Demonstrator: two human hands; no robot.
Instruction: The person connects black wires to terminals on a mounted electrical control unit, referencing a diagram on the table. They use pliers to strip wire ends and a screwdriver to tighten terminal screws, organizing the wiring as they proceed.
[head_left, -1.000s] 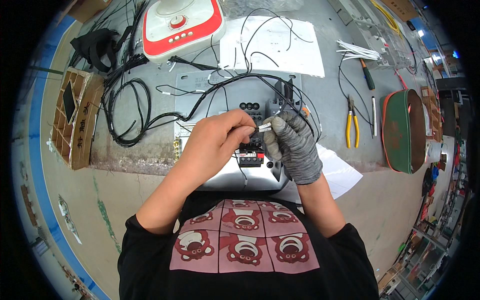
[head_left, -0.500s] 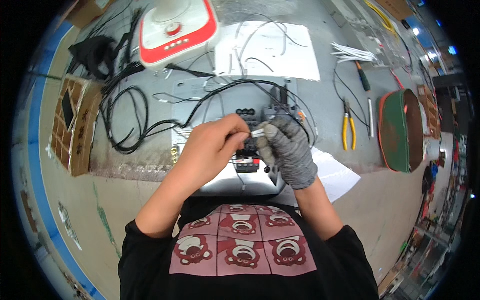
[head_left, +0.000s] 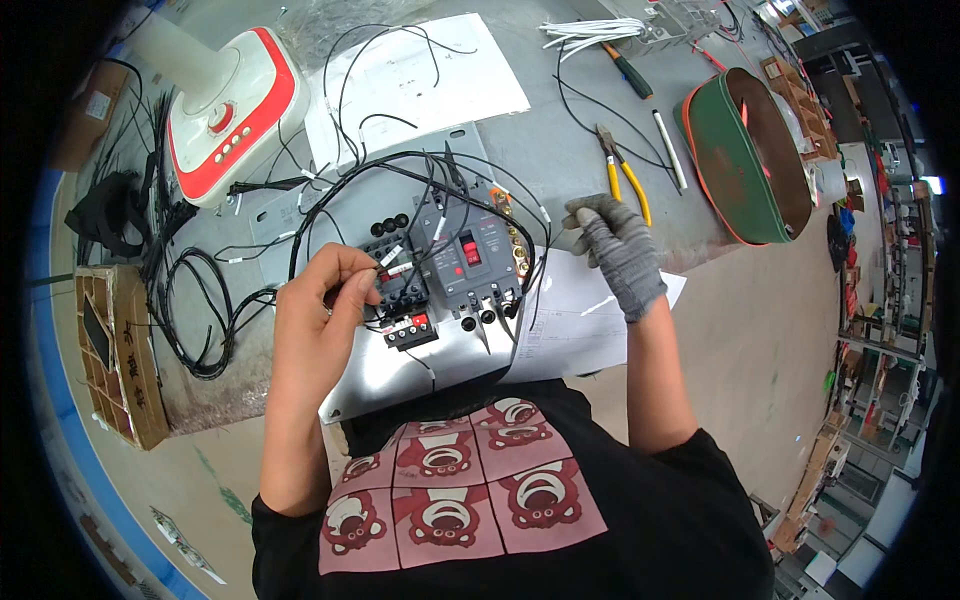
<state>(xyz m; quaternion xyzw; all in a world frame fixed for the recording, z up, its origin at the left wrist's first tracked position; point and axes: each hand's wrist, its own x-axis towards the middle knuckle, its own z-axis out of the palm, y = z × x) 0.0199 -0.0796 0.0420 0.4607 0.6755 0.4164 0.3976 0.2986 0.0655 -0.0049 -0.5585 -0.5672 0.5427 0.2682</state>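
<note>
A metal mounting plate point(head_left: 400, 385) lies in front of me, carrying a grey circuit breaker point(head_left: 466, 252) with a red switch and a black contactor point(head_left: 398, 290). Black wires point(head_left: 330, 195) loop from these parts across the bench. My bare left hand point(head_left: 318, 320) pinches a thin black wire with a white tag right at the contactor's left side. My right hand point(head_left: 622, 255), in a grey knit glove, hovers to the right of the breaker over a white paper sheet point(head_left: 590, 325). Its fingers are curled and nothing shows between them. Yellow-handled pliers point(head_left: 626, 182) lie just beyond it.
A red and white appliance base point(head_left: 225, 110) stands at the back left, a large white sheet point(head_left: 425, 85) beside it. A green round bag point(head_left: 745, 150) sits at the right, a screwdriver point(head_left: 628, 72) and white cable ties point(head_left: 580, 30) behind. A cardboard box point(head_left: 115, 350) lies left.
My gloved right hand has pulled away from my left hand and moved right, off the plate. My left hand stays at the contactor with the wire.
</note>
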